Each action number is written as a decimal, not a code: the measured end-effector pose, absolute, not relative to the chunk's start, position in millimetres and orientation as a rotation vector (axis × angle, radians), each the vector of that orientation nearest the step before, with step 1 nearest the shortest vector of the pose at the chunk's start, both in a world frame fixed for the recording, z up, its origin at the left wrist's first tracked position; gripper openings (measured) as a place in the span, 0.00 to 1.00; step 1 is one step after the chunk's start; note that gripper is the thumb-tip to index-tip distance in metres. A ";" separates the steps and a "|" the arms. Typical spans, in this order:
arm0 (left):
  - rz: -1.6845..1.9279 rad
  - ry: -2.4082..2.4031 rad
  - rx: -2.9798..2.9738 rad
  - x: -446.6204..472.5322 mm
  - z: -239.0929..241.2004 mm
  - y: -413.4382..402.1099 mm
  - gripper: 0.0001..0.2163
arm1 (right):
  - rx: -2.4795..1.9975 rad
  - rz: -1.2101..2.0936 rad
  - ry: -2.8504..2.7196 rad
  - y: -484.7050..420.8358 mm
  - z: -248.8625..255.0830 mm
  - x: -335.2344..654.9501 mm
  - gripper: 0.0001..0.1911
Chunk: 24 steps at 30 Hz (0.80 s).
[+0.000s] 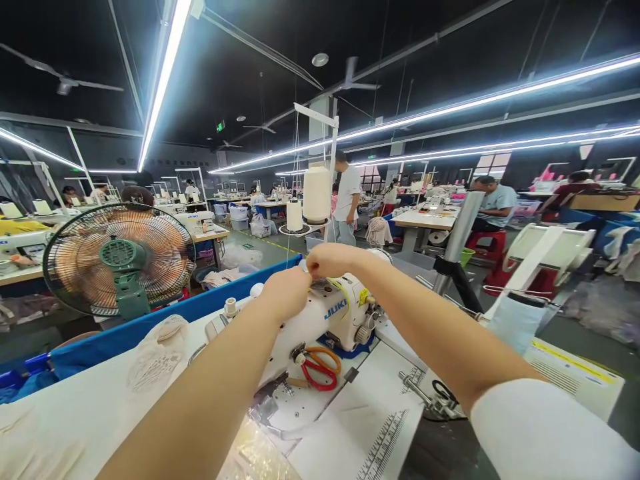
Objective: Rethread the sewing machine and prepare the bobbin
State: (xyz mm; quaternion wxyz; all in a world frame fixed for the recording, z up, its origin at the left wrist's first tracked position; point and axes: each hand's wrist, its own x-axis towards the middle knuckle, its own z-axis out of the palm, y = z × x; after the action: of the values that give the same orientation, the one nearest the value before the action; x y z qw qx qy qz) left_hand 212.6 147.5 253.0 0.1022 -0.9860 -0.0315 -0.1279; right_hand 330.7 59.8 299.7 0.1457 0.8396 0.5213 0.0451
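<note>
We are reaching both arms out over the white sewing machine (320,317). Our left hand (285,292) is curling into a loose fist at the machine's top, fingers closed together, apparently pinching the thin thread (291,230), though the grip itself is too small to confirm. Our right hand (331,260) is sitting just beside it, fingertips pinched together, touching the left hand above the machine head; what it is pinching we cannot tell. The thread is running up toward the big white cone (317,194) on the stand behind, with a smaller spool (295,215) next to it. Red-and-orange scissors (320,370) are lying on the surface (75,420) below the machine. A green fan (119,259) is standing at left. A person in a white shirt (346,197) is standing in the aisle beyond.
</note>
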 end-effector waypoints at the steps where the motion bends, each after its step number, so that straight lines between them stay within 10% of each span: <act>1: -0.375 -0.088 -2.913 212.8 252.6 147.8 0.11 | 2.392 0.099 1.516 59.0 299.7 330.9 0.13; 24: -0.330 -0.069 -2.949 210.9 256.0 148.8 0.13 | 2.341 0.031 1.646 49.0 301.2 344.8 0.08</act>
State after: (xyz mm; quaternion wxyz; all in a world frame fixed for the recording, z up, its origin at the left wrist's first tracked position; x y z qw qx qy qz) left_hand 210.9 148.8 256.0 0.0864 -0.9898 -0.0230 -0.1107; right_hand 344.8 49.0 301.2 0.1393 0.8101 0.5694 0.0106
